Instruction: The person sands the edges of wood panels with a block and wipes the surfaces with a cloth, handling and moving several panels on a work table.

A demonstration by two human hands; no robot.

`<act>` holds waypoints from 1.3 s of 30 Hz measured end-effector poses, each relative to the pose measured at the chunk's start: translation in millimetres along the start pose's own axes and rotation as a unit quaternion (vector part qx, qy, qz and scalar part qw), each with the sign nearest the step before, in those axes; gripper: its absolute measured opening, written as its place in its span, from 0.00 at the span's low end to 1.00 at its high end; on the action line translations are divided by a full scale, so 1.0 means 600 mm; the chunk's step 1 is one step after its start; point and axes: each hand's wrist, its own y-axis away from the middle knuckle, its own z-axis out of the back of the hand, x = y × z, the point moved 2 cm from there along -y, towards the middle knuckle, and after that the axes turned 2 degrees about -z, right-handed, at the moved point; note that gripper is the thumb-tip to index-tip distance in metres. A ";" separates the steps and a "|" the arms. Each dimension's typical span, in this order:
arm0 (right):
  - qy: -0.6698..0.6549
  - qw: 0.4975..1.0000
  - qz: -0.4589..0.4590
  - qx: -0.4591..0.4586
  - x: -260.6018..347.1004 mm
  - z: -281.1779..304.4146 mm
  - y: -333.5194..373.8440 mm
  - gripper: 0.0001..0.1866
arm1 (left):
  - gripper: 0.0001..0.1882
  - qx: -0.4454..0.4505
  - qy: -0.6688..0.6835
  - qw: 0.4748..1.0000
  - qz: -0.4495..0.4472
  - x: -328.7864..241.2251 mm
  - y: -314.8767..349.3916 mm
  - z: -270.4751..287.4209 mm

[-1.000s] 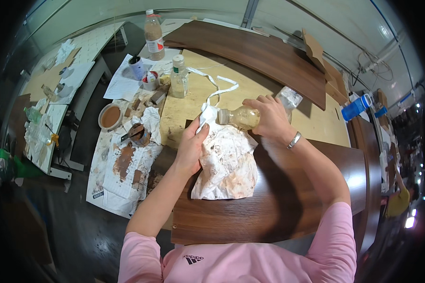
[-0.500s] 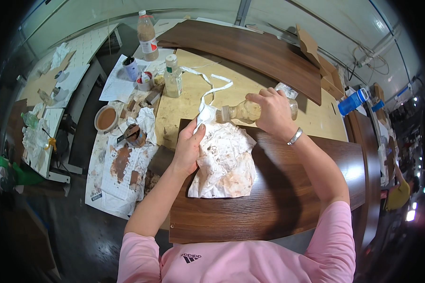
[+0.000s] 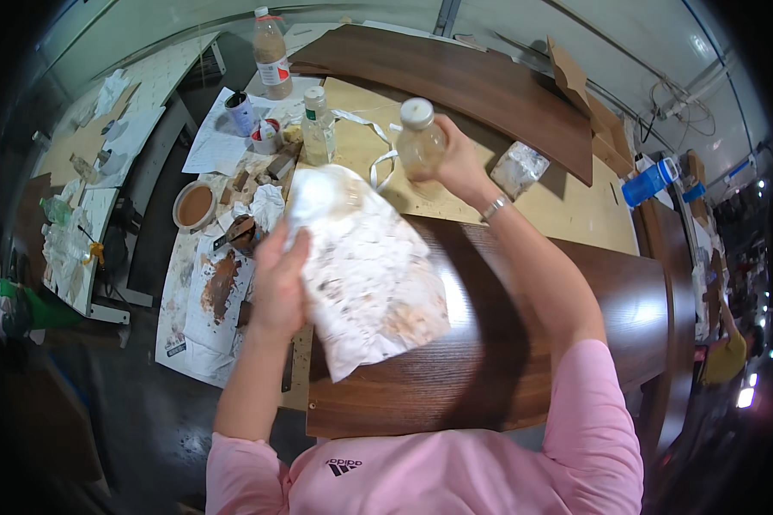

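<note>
My left hand [image 3: 281, 283] is closed on the left edge of a white cloth [image 3: 374, 275] with brown and dark stains. The cloth hangs over a dark wood-grain panel [image 3: 558, 300] and is slightly smeared by motion. Wrapped round a clear plastic bottle [image 3: 421, 154] with a white cap, my right hand [image 3: 462, 163] holds it upright beyond the cloth. Whether its base touches the table cannot be told. A white strap or strip [image 3: 385, 167] lies on the tabletop between the cloth and the bottle.
A second clear bottle [image 3: 318, 133] and a larger bottle [image 3: 272, 64] stand at the back left. Nearer are a bowl of brown paste [image 3: 195, 206] and smeared paper [image 3: 219, 296]. A long brown panel [image 3: 455, 81] crosses the back; a wrapped block [image 3: 520, 169] lies right.
The bottle has turned from lying sideways against the cloth to upright, and shifted left. My left hand has moved left, lifting and swinging the cloth. The wrapped block now shows more fully.
</note>
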 end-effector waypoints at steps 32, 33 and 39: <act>0.267 0.963 -0.011 -0.049 -0.158 0.205 0.226 0.21 | 0.30 0.240 -0.745 0.604 -0.150 0.085 -0.005 0.034; 0.262 0.963 -0.061 -0.025 -0.163 0.204 0.246 0.20 | 0.31 0.280 -0.751 0.582 -0.135 0.073 0.044 0.028; 0.361 0.921 -0.147 -0.018 -0.149 0.187 0.266 0.25 | 0.35 0.298 -0.744 0.598 0.010 0.031 0.309 0.026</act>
